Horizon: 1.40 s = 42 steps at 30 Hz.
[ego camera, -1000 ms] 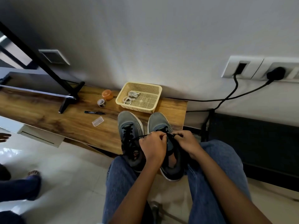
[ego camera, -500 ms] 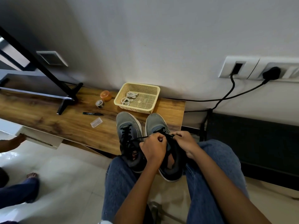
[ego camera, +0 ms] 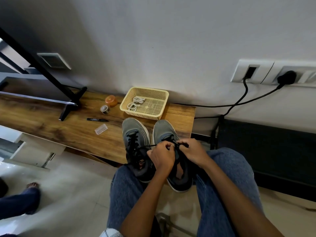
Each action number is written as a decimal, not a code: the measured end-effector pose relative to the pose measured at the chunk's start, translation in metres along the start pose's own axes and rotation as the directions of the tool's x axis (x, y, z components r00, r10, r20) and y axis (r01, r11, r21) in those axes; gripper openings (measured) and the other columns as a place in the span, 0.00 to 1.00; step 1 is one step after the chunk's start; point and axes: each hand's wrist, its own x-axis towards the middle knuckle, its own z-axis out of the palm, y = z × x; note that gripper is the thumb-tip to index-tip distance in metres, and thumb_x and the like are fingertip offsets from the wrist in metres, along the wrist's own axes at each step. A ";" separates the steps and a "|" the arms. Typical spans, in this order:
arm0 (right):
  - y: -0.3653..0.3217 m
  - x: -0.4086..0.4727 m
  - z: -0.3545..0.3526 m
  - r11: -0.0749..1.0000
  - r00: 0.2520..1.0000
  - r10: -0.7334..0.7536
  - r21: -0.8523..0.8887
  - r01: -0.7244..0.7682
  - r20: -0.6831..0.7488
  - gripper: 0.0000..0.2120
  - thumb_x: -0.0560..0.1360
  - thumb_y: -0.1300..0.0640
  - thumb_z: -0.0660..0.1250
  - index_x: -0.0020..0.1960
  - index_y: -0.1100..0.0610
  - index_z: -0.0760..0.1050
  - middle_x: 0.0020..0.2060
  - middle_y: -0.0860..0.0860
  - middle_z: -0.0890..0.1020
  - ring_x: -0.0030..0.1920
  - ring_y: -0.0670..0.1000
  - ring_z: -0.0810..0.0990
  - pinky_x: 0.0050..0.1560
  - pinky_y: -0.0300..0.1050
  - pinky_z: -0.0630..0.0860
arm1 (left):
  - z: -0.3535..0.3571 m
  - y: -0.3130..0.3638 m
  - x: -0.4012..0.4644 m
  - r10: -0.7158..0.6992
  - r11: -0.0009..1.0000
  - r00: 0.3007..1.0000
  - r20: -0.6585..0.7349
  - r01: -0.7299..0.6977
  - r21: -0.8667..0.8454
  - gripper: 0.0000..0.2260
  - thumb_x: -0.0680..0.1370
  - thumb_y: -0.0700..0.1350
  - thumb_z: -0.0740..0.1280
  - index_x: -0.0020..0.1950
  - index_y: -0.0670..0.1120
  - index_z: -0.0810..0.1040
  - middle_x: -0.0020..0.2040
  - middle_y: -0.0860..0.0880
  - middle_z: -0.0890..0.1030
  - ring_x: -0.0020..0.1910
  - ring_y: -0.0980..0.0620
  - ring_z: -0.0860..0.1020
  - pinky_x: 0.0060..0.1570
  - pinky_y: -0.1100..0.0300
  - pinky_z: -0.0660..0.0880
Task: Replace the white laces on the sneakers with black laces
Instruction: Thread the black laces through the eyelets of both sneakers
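Note:
Two grey sneakers rest with their toes on the wooden bench (ego camera: 51, 124) and their heels by my knees. The left sneaker (ego camera: 135, 134) is fully threaded with a black lace. Over the tongue of the right sneaker (ego camera: 163, 130), my left hand (ego camera: 162, 157) and my right hand (ego camera: 191, 151) each pinch a strand of the black lace (ego camera: 147, 147). One strand runs taut leftward across the left sneaker. My hands hide the right sneaker's upper eyelets. The white laces (ego camera: 136, 103) lie coiled in a yellow basket (ego camera: 159, 96) behind the sneakers.
On the bench lie a black marker (ego camera: 97, 119), a small clear plastic box (ego camera: 101, 129), a tape roll (ego camera: 105, 109) and an orange container (ego camera: 111, 100). A black stand foot (ego camera: 71, 103) sits to the left. Cables (ego camera: 239, 103) hang from wall sockets. Another person's foot (ego camera: 32, 185) is on the floor at left.
My hands have stayed on the right sneaker's lace with small finger shifts. The other person's hand at the left edge has gone from view. The camera has shifted slightly.

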 end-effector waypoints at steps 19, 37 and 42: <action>0.000 0.015 0.013 0.976 0.964 0.207 0.107 -0.191 -0.169 0.13 0.79 0.61 0.61 0.36 0.51 0.71 0.32 0.48 0.78 0.33 0.48 0.75 0.36 0.42 0.72 | -0.001 -0.001 -0.008 0.056 0.998 0.998 -0.023 -0.056 0.024 0.08 0.80 0.51 0.64 0.55 0.55 0.81 0.53 0.54 0.82 0.55 0.52 0.77 0.56 0.54 0.63; -0.013 -0.011 0.003 0.922 0.930 0.181 0.385 -0.047 -0.320 0.07 0.81 0.62 0.57 0.45 0.60 0.71 0.40 0.56 0.79 0.33 0.46 0.77 0.29 0.34 0.73 | 0.003 -0.007 -0.053 0.205 0.977 0.967 -0.153 -0.193 0.090 0.13 0.75 0.56 0.68 0.52 0.49 0.80 0.68 0.48 0.73 0.70 0.49 0.66 0.70 0.48 0.59; -0.019 -0.019 -0.001 0.923 0.913 0.171 0.386 -0.016 -0.371 0.11 0.81 0.64 0.56 0.41 0.56 0.70 0.41 0.56 0.79 0.39 0.48 0.81 0.37 0.36 0.78 | -0.003 0.000 -0.049 0.122 0.993 0.990 -0.078 -0.121 0.014 0.12 0.79 0.51 0.63 0.57 0.46 0.78 0.76 0.49 0.62 0.77 0.52 0.53 0.75 0.51 0.44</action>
